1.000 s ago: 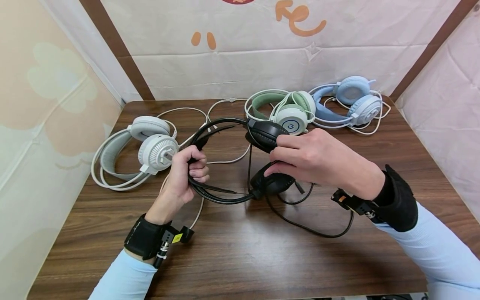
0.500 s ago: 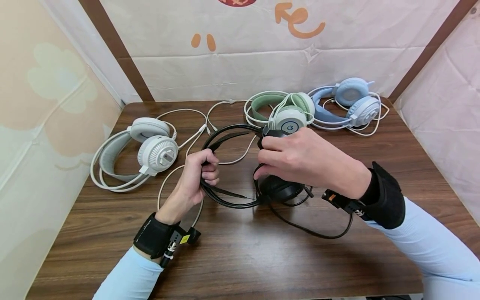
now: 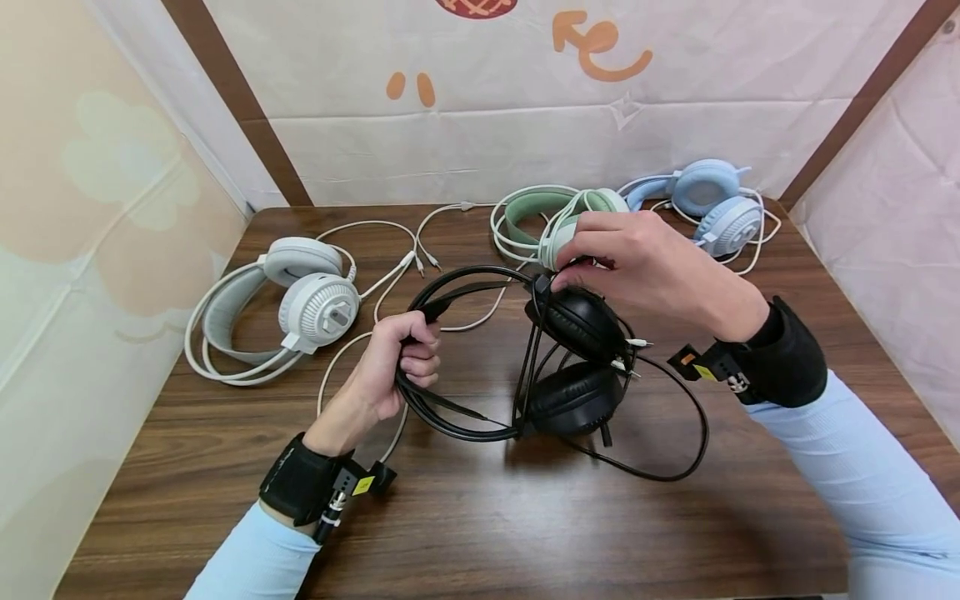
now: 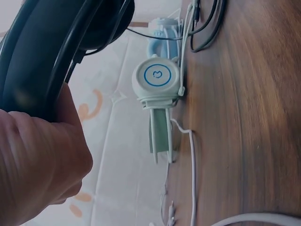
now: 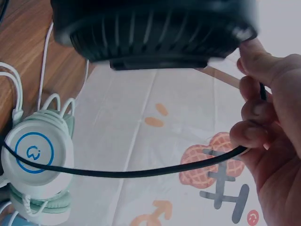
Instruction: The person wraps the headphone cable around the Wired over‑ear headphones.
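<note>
My left hand point(image 3: 397, 358) grips the headband of the black headphones point(image 3: 573, 400), holding them above the table with the ear cups to the right. In the left wrist view, the fingers wrap round the headband point(image 4: 33, 70). At the farther ear cup is my right hand point(image 3: 652, 267). In the right wrist view, its curled fingers hold the black headphone cable point(image 5: 122, 174) beside the ribbed ear cup point(image 5: 155, 37). Strands of cable cross beside both cups, and a loose loop point(image 3: 701, 425) hangs at the right. Pale plugs point(image 3: 637, 342) show near the cups.
White headphones point(image 3: 318, 308) lie on the left of the wooden table point(image 3: 480, 533), their cable trailing behind and under my left hand. Green-and-white headphones point(image 3: 536, 208) stand at the back, partly behind my right hand. Blue headphones point(image 3: 727, 225) are at the back right. Fabric walls point(image 3: 465, 150) enclose the table.
My right hand has moved from between the ear cups up to the farther cup, drawing the cable along. Cable strands now show beside the cups. The left hand keeps its grip, and the headphones have shifted slightly nearer.
</note>
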{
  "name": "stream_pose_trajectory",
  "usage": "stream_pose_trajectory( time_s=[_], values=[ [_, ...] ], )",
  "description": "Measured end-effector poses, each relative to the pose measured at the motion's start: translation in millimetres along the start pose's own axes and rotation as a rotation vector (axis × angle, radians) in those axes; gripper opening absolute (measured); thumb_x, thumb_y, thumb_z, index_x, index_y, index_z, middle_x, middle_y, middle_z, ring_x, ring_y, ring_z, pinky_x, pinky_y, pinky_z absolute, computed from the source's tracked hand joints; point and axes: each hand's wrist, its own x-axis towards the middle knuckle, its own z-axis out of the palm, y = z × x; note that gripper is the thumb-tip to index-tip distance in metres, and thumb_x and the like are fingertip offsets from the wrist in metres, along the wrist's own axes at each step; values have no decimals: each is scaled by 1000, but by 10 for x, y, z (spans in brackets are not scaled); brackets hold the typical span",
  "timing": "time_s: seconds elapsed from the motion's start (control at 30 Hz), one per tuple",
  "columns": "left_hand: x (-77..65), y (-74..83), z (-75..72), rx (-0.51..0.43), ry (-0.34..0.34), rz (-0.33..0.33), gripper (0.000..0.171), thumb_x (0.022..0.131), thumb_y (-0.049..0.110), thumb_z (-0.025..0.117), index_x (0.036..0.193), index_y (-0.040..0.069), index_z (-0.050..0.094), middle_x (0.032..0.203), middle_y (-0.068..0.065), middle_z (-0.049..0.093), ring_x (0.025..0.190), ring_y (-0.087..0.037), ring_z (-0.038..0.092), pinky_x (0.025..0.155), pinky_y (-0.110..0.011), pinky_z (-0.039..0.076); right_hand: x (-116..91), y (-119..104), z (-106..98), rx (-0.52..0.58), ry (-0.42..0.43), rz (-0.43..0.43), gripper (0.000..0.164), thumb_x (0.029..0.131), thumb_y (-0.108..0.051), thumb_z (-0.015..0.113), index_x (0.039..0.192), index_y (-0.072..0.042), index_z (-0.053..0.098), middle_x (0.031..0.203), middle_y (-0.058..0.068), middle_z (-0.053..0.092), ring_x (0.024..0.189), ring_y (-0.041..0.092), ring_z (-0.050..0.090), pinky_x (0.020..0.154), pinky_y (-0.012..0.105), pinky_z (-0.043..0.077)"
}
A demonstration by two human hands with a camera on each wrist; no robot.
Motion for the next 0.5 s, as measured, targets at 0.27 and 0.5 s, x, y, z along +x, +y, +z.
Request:
stream_pose_trajectory(
  time_s=[0.27,0.5],
  values=[
    [12,0,24,-18,-109,-76,22,82,9,30,65,23,27,62,9,11,45,2,18,48,-15,13,-6,147,76,42,28,9,14,83,-9,83,92,-13,74,87,-5,67,76,-1,56,66,16,43],
    [1,-10,-23,-152,-216,-83,19,82,8,36,66,20,34,62,9,14,48,-3,13,46,-16,15,-159,401,43,95,24,161,13,86,-1,78,93,-12,78,81,-5,69,67,0,50,61,16,36]
  ],
)
